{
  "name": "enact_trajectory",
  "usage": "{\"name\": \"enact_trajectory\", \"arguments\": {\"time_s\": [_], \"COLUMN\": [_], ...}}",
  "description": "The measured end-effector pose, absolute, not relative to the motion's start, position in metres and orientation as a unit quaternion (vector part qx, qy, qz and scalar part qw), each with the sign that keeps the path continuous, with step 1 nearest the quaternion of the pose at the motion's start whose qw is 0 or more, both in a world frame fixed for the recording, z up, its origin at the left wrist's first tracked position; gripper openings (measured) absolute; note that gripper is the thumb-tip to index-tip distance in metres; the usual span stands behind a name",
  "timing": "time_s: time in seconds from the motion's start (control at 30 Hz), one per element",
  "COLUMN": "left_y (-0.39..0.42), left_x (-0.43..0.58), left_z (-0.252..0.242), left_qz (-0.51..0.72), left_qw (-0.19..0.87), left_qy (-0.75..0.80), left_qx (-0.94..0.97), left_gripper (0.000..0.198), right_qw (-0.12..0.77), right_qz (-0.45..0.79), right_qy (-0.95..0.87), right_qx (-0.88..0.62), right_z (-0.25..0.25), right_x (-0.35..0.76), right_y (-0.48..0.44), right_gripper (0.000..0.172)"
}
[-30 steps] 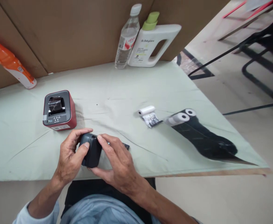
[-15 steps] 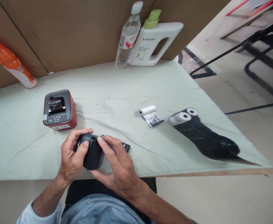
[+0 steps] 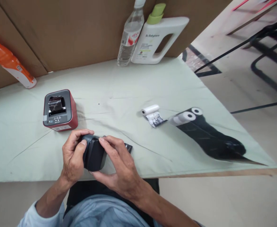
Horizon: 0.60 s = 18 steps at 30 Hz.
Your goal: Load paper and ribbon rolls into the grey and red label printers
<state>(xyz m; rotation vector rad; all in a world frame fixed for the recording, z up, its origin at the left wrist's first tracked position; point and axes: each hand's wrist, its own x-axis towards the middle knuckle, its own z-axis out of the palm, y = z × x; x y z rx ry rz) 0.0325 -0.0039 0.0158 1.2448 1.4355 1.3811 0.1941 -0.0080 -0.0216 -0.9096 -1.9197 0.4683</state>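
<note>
Both hands grip a small black boxy device with a rounded cover and a seam down its side, just above the table's front edge. My left hand is closed around its left side, thumb on top by the seam. My right hand holds the other side between the fingers at the top and the thumb below. A dark strip shows partly behind my right fingers. Beyond my left hand stands a red printer with a dark grey top, a glossy dark strip curling from its slot.
A small white paper roll lies partly unrolled at centre right. Farther right are two more rolls with a long black strip. An orange bottle, a clear bottle and a white detergent jug stand along the cardboard wall.
My left thumb has shifted slightly left on the device, and its side seam shows more plainly. My right hand keeps nearly the same hold. The view has tilted a little.
</note>
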Motion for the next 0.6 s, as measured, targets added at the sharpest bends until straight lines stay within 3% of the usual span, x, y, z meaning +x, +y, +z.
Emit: {"name": "enact_trajectory", "arguments": {"time_s": [0.6], "left_y": [-0.0037], "left_x": [0.0323], "left_z": [0.0128], "left_qz": [0.555], "left_qw": [0.378], "left_qy": [0.561], "left_qx": [0.484], "left_gripper": [0.019], "right_qw": [0.475], "right_qz": [0.193], "right_qy": [-0.780], "right_qx": [-0.359], "right_z": [-0.0233], "right_x": [0.1934], "right_y": [-0.0052], "right_gripper": [0.078]}}
